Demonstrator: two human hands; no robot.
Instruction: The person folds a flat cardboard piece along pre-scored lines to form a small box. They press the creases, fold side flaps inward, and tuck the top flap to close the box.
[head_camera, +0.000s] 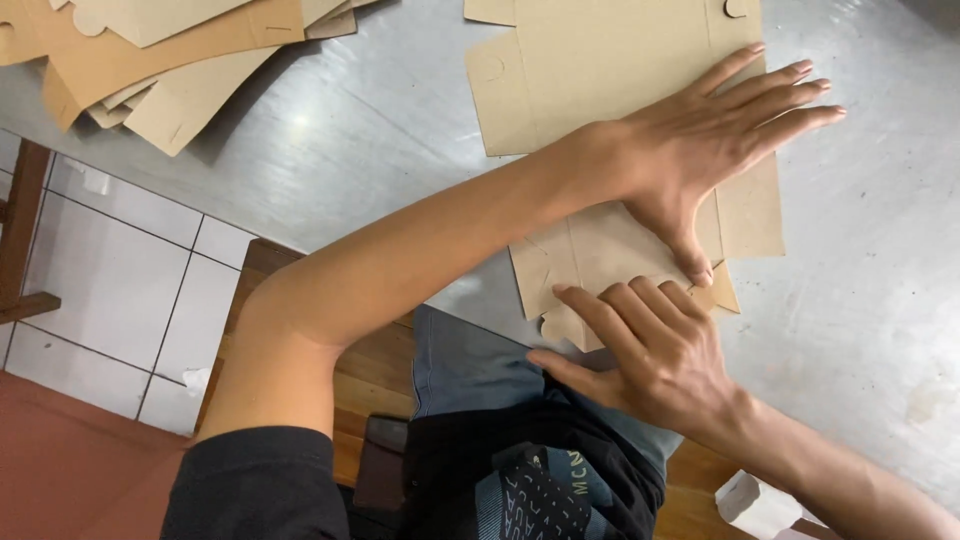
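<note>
While flat on the table, cardboard blank (610, 90) under open left hand (715, 135), right hand (655, 355) open on near edge

Bare left hand (715, 140), bare right hand (655, 355); no rings, watch or gloves. Forearms uncovered. Short black sleeve (255, 485) on left upper arm. Black printed cloth shirt (530, 480) at torso; blue-grey denim trousers (465, 360) below.

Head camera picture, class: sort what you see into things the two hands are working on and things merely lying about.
In hand:
flat cardboard blank, pressed down by the left hand
its near flap, under the right hand

Lying about:
stack of cardboard blanks
metal table
wooden stool
white object, bottom edge
</note>
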